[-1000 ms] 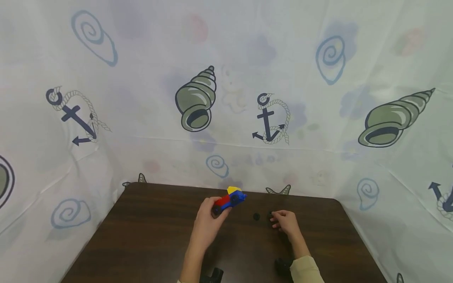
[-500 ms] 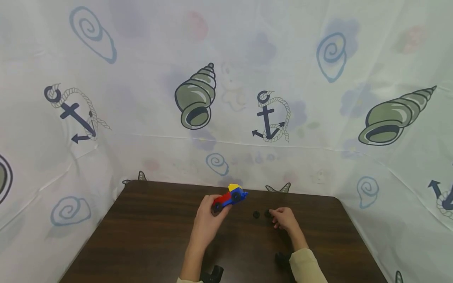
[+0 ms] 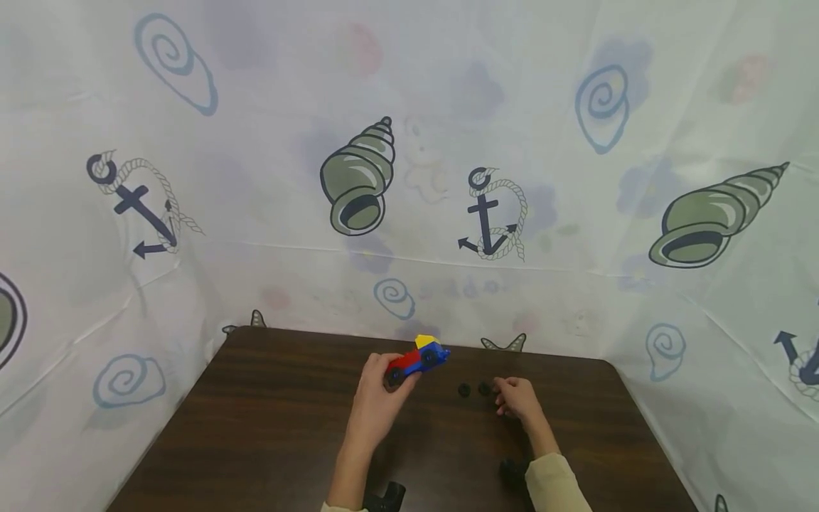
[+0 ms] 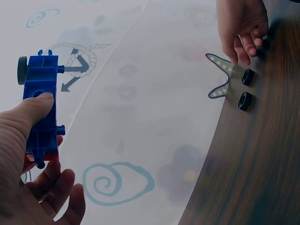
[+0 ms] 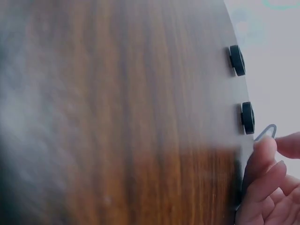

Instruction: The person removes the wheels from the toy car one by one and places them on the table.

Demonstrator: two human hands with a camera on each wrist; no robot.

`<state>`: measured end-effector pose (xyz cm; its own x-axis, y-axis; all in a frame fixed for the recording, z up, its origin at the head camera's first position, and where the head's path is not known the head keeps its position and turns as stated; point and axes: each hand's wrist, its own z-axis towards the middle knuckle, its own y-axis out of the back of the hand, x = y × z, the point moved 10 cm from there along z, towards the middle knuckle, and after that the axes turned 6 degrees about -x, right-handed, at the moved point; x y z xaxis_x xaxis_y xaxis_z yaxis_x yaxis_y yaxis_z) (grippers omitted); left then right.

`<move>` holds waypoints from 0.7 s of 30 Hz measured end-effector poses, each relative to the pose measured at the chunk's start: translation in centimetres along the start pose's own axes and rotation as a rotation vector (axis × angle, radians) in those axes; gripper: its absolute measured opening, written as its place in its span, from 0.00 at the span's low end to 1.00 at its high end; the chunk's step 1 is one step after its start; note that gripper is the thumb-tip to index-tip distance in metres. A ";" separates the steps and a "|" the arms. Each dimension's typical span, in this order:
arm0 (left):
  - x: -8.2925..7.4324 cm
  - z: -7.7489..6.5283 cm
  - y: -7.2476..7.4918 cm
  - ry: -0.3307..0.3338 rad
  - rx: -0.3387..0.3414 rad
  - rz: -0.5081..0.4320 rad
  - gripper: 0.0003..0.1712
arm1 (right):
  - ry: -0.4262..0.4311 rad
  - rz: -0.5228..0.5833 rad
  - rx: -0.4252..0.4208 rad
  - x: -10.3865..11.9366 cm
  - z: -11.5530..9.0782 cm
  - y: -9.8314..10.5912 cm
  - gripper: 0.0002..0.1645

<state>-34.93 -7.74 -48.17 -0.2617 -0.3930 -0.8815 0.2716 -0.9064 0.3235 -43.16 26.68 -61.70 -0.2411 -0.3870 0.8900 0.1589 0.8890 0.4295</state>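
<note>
A small toy truck (image 3: 416, 359) with a blue chassis, red rear and yellow top is held up off the table by my left hand (image 3: 374, 398). The left wrist view shows its underside, the thumb pressed along the blue chassis (image 4: 41, 119). Two bare axle stubs stick out on one side there; a black wheel (image 4: 22, 70) sits on the other. My right hand (image 3: 520, 400) hovers low over the table, fingers loosely bent, with nothing visible in them. Just beside its fingertips lie two loose black toy wheels, one nearer (image 3: 484, 388) and one farther left (image 3: 464, 390).
A dark brown wood-grain table (image 3: 269, 419) stretches beneath both hands. White fabric (image 3: 281, 178) printed with shells and anchors hangs behind it and along both sides. Black wrist-worn devices (image 3: 387, 498) show below the hands.
My right hand's fingertips have drawn slightly right, away from the nearer wheel, which now lies beside the other one. The truck is tilted a little differently in my left hand, showing its wheels more.
</note>
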 end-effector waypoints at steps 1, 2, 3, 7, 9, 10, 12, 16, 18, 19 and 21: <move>0.0 0.0 0.0 0.001 0.001 -0.002 0.22 | 0.003 0.014 -0.012 0.1 -0.1 0.1 0.23; 0.0 0.0 -0.1 -0.001 0.007 0.000 0.21 | 0.012 0.027 -0.026 0.3 -0.3 0.1 0.23; 0.0 -0.1 -0.2 -0.006 0.015 0.001 0.21 | 0.029 0.026 -0.044 0.5 -0.4 0.2 0.24; 0.0 -0.4 -0.7 -0.017 0.059 0.021 0.21 | 0.190 -0.176 -0.160 3.4 -2.2 0.4 0.28; 0.1 -0.5 -0.9 -0.013 0.081 0.031 0.21 | 0.306 -0.326 -0.229 5.9 -3.5 0.2 0.31; 0.1 -0.6 -1.0 -0.009 0.089 0.034 0.21 | 0.363 -0.392 -0.260 7.3 -4.3 0.1 0.32; 0.2 -0.7 -1.2 -0.007 0.096 0.039 0.21 | 0.479 -0.467 -0.301 10.2 -5.9 -0.5 0.33; 0.0 -0.6 -1.2 -0.024 0.094 0.038 0.21 | 0.670 -0.533 -0.349 14.7 -9.0 -1.3 0.30; -0.2 -0.6 -1.2 -0.039 0.091 0.039 0.20 | 0.748 -0.556 -0.365 16.3 -10.3 -1.7 0.26; -0.3 -0.6 -1.1 -0.045 0.089 0.037 0.20 | 0.778 -0.565 -0.363 16.9 -10.8 -1.9 0.25; -0.4 -0.6 -1.1 -0.050 0.091 0.028 0.20 | 0.836 -0.588 -0.351 17.8 -11.7 -2.5 0.22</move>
<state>-34.60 -6.48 -48.39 -0.3020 -0.4232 -0.8542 0.1943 -0.9046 0.3795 -36.67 14.72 -45.14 0.3393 -0.8930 0.2957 0.5294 0.4412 0.7247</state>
